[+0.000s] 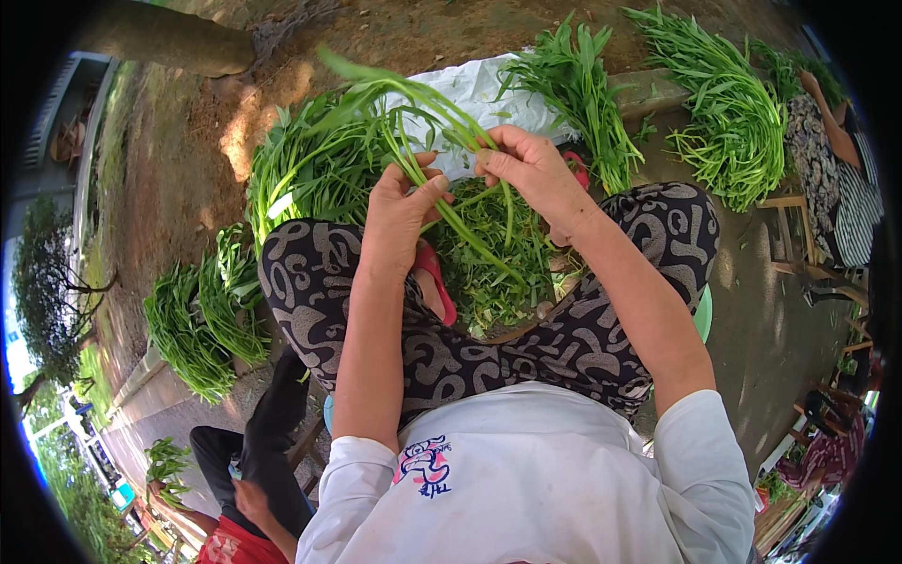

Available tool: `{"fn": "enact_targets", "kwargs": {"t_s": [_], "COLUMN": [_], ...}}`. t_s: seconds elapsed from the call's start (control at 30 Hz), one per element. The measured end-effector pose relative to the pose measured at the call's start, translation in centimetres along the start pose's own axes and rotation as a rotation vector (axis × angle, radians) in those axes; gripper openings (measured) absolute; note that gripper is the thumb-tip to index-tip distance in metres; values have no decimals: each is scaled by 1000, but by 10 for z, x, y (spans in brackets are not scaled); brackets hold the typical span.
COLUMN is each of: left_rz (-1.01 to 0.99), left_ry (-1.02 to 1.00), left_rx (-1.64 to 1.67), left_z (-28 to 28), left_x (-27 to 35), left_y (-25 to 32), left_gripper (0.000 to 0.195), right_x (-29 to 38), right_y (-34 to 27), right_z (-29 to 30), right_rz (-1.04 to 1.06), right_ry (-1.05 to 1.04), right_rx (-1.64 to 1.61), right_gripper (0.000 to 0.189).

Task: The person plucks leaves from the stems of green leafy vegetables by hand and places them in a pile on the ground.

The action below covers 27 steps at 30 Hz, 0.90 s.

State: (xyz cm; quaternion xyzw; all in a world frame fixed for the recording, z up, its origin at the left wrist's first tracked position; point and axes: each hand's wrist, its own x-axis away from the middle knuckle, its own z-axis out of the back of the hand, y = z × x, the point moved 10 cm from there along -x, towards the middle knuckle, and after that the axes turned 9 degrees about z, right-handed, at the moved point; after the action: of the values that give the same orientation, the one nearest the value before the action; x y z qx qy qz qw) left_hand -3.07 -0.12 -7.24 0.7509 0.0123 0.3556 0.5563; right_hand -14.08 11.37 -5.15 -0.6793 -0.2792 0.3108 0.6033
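Between thumb and fingers, my left hand (406,206) grips a few long green vegetable stalks (473,241), which look like water spinach. My right hand (530,168) pinches stems of the same kind a little farther out and to the right. Their leafy tops (380,81) reach up and left past both hands, while the bare lower ends slant down to the right. Below the hands, a heap of torn leaves and stem bits (486,282) covers the ground between my feet. Close by on the left lies a large pile of uncut greens (310,162).
A white woven sack (465,88) is spread ahead, with a bundle of greens (581,99) at its right. A bigger bundle (733,120) lies farther right, near a seated person (838,176). More bundles (201,317) rest at left. Another person (246,493) sits behind-left. A tree trunk (169,39) stands upper left.
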Motion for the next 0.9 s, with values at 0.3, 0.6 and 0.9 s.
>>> {"fn": "enact_targets", "kwargs": {"t_s": [0.3, 0.6, 0.9], "left_rz": [66, 81, 205], "left_ry": [-88, -131, -88], "left_rx": [176, 468, 524], "left_z": [-14, -15, -10], "left_x": [-14, -18, -17], "left_y": [-24, -27, -33], "left_gripper": [25, 26, 33], "right_x": [6, 7, 11], "right_y": [9, 7, 7], "right_z": [-13, -22, -27], "right_rz": [68, 139, 166], "right_ry": [-125, -136, -178], "right_rx": [523, 542, 714], "right_gripper": [20, 29, 30]}}
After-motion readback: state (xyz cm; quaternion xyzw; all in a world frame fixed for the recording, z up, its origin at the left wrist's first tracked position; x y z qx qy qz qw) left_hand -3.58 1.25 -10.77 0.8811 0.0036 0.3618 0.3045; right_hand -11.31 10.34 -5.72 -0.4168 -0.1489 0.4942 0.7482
